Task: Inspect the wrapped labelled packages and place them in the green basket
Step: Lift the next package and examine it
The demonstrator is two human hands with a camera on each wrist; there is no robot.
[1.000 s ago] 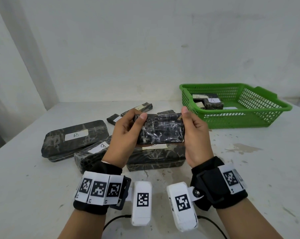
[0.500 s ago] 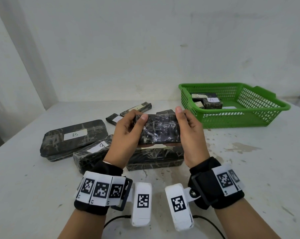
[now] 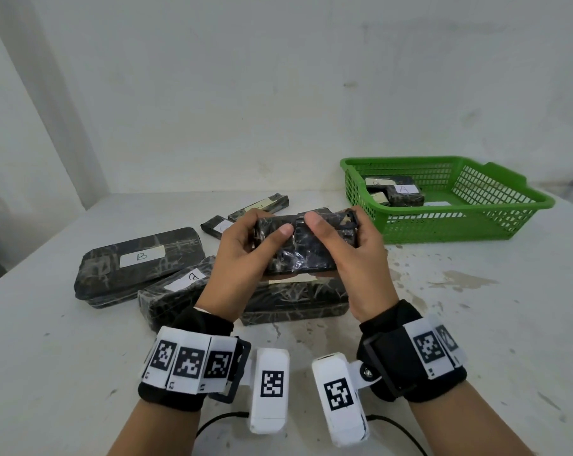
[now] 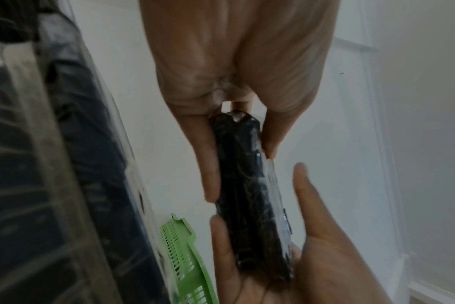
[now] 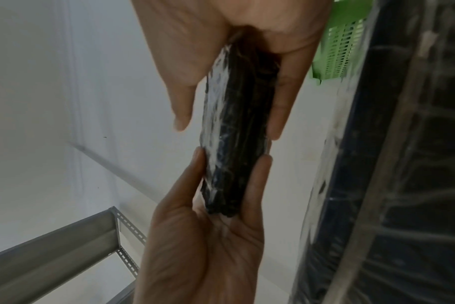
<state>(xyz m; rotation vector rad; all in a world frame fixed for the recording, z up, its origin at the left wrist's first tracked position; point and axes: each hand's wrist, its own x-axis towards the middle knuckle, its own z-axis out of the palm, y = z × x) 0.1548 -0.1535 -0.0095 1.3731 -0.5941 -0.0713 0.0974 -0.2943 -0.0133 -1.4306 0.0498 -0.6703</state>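
Observation:
Both hands hold a dark, plastic-wrapped package (image 3: 306, 255) above the table, with no label showing on the face turned to me. My left hand (image 3: 245, 258) grips its left end, thumb on top. My right hand (image 3: 351, 255) grips the right end, with the thumb lying across the middle of the face. The wrist views show the package (image 4: 249, 197) (image 5: 234, 144) edge-on, pinched between thumbs and fingers from both ends. The green basket (image 3: 443, 225) stands at the back right with several labelled packages (image 3: 403, 192) inside.
More wrapped packages lie on the white table: one labelled B (image 3: 137, 261) at the left, another (image 3: 176, 291) beside it, and one (image 3: 295, 304) right under my hands. Two thin ones (image 3: 262, 205) lie behind. A metal shelf frame (image 5: 65, 246) stands off to the left.
The hands have turned the held package, its right end now tipped away. My right thumb slid from the package's right end to the middle of its face.

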